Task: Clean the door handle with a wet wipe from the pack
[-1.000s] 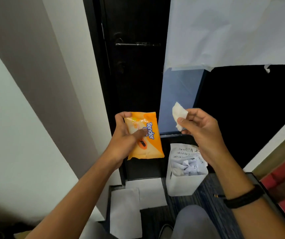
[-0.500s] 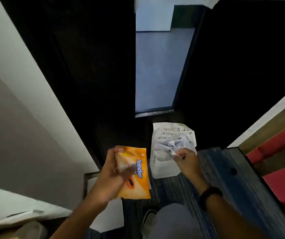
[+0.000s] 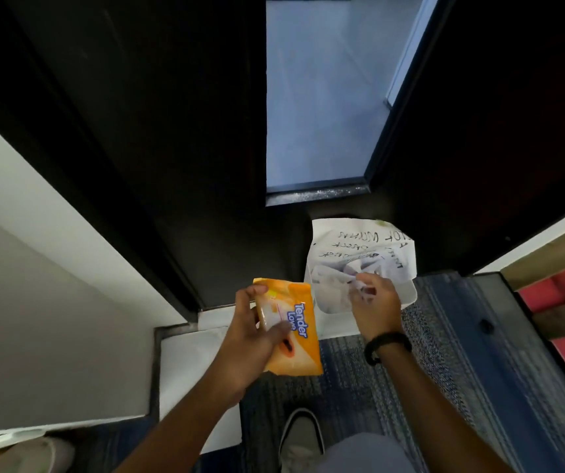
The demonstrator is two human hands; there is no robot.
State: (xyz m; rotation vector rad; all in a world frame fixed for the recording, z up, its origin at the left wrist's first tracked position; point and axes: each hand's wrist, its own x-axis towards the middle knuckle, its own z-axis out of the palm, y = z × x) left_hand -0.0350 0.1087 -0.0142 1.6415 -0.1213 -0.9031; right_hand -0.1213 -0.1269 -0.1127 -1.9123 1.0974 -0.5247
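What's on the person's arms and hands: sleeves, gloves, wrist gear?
Both forearms are bare, no sleeves in view, and no gloves on the left hand or right hand. The right wrist carries a thin black band, possibly a bracelet or tracker; no face shows. No rings are visible.

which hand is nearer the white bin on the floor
Right. The right hand hangs over the white bin, pinching a wipe. The left hand is beside it, gripping the orange pack.

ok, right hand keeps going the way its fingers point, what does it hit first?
Most likely the crumpled wipes inside the white bin. The right hand hangs over its open top, fingers aimed down and in; depth is hard to judge.
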